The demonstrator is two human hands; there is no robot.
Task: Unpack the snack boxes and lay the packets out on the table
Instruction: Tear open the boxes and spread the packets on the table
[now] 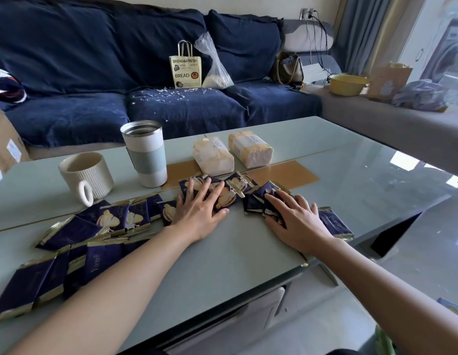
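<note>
While flat — packets (pixel 224 193) under fingers (pixel 212 187)

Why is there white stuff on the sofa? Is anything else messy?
Small white crumbs lie scattered over the blue sofa seat, right in front of the bread bag and the clear plastic bag, as if something spilled. On the table, the snack packets overlap unevenly rather than in neat rows.

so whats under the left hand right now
The left hand lies flat on dark blue snack packets on the table. How many it covers is hidden.
</note>
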